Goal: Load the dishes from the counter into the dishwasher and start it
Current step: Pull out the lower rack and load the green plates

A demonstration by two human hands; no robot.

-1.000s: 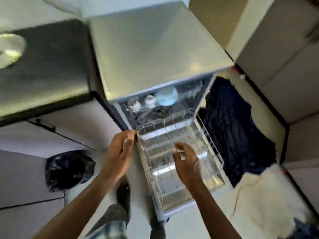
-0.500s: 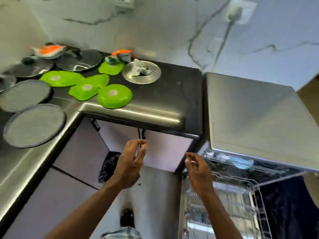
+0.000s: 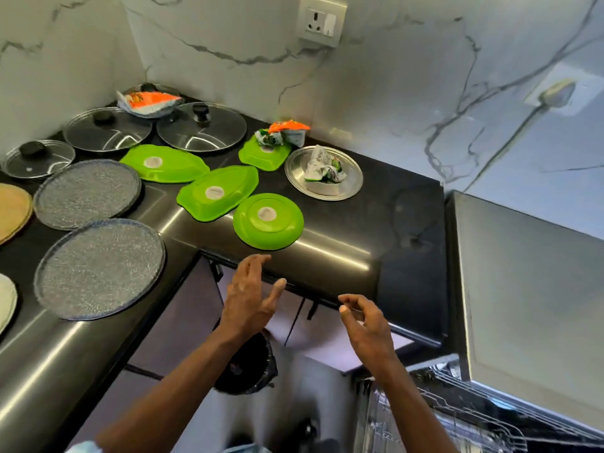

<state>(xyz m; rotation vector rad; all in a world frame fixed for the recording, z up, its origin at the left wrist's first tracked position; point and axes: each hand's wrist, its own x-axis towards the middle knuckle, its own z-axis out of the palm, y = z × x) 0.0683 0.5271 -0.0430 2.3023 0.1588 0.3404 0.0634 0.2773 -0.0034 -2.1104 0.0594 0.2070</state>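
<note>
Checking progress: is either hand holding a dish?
No, the left hand and right hand are both empty, fingers loose, in front of the counter.

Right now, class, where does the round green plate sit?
In the head view, the round green plate lies near the front edge of the counter, just right of an oblong green dish and just beyond the left hand.

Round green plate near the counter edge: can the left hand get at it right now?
Probably yes. The left hand is open and empty just in front of the round green plate, with only bare counter edge between.
</note>
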